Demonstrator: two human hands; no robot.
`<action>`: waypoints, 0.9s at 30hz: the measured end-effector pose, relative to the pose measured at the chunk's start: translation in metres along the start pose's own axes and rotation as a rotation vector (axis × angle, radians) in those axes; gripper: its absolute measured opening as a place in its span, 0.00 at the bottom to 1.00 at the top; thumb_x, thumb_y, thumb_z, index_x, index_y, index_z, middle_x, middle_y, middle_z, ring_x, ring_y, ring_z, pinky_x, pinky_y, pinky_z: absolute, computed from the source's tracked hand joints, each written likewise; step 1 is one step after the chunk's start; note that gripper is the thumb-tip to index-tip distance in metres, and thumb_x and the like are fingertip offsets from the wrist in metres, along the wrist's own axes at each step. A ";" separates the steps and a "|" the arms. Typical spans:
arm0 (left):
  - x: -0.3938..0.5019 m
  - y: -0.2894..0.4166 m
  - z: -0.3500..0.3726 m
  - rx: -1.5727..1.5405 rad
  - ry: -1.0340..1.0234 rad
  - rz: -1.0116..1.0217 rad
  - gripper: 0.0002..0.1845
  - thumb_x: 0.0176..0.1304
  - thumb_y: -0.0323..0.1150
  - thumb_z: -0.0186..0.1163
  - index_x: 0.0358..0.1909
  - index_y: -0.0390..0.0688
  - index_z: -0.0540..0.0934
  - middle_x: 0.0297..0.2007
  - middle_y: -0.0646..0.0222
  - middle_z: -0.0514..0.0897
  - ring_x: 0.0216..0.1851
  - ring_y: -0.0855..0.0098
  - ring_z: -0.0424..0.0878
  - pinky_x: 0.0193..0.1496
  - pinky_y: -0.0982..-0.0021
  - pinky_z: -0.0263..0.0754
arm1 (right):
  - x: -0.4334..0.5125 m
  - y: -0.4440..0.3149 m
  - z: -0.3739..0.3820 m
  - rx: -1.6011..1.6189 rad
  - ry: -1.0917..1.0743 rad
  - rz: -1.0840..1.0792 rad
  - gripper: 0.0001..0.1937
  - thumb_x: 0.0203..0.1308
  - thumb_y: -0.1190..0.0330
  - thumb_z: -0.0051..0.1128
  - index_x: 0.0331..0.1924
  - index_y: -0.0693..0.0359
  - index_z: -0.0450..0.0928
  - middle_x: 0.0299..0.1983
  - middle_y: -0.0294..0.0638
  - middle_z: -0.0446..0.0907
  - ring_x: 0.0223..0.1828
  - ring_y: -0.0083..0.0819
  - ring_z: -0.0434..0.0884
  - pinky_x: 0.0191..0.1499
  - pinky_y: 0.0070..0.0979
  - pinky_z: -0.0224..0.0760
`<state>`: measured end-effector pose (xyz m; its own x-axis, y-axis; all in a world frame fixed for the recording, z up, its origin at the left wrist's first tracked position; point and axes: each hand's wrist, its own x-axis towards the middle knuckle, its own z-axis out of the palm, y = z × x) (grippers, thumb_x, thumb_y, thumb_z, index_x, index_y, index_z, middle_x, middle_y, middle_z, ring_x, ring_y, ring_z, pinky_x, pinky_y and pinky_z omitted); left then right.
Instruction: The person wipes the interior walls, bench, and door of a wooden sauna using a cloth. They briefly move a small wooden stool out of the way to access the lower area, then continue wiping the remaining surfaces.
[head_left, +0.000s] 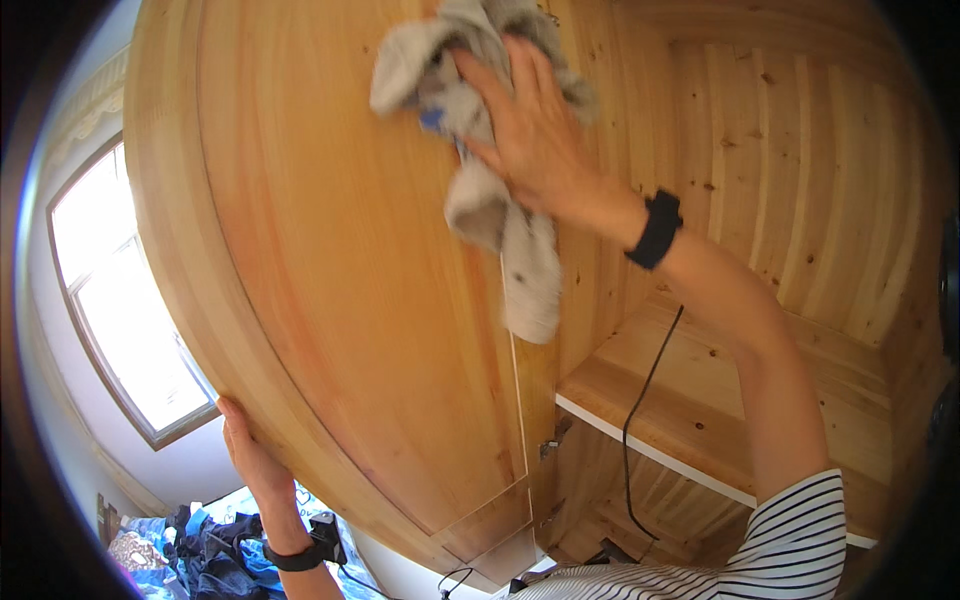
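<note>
My right hand (529, 135) presses a crumpled grey-white cloth (484, 206) against the upper inner face of an open wooden cabinet door (360, 285). Folds of the cloth hang down below the palm, and a small blue patch shows beside the fingers. My left hand (251, 457) holds the door's outer edge lower down, thumb on the near face; its other fingers are mostly hidden behind the door. Each wrist wears a black band.
Right of the door is the wooden cabinet interior (795, 195) with a white-edged shelf (675, 412). A black cable (630, 427) hangs in front of it. Metal hinges (553, 442) join door and frame. At left are a window (131, 300) and a pile of clothes (217, 547).
</note>
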<state>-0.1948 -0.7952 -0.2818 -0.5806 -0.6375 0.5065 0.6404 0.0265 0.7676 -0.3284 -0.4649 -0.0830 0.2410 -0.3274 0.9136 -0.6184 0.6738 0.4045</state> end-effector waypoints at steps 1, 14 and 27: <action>0.000 0.001 0.001 0.021 0.008 -0.002 0.35 0.73 0.60 0.43 0.57 0.35 0.74 0.49 0.65 0.80 0.50 0.73 0.75 0.53 0.71 0.68 | -0.021 -0.003 -0.003 -0.048 -0.037 -0.002 0.27 0.56 0.65 0.58 0.62 0.58 0.70 0.59 0.61 0.63 0.65 0.59 0.61 0.62 0.55 0.61; 0.002 -0.002 -0.001 0.025 -0.075 0.010 0.37 0.71 0.62 0.45 0.60 0.35 0.72 0.52 0.62 0.78 0.53 0.72 0.74 0.56 0.69 0.67 | -0.190 -0.047 -0.077 0.323 -1.003 -0.151 0.16 0.53 0.72 0.54 0.48 0.61 0.75 0.43 0.50 0.66 0.50 0.47 0.70 0.46 0.39 0.73; 0.003 -0.002 0.000 -0.003 0.003 0.037 0.36 0.72 0.59 0.46 0.62 0.34 0.70 0.53 0.63 0.77 0.54 0.74 0.73 0.58 0.70 0.65 | 0.031 0.021 -0.010 -0.076 -0.067 -0.045 0.23 0.62 0.61 0.57 0.57 0.66 0.73 0.59 0.63 0.63 0.60 0.57 0.66 0.60 0.53 0.63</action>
<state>-0.1980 -0.7968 -0.2821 -0.5551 -0.6388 0.5328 0.6626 0.0477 0.7475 -0.3264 -0.4538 -0.0456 0.2152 -0.3997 0.8910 -0.5489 0.7052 0.4489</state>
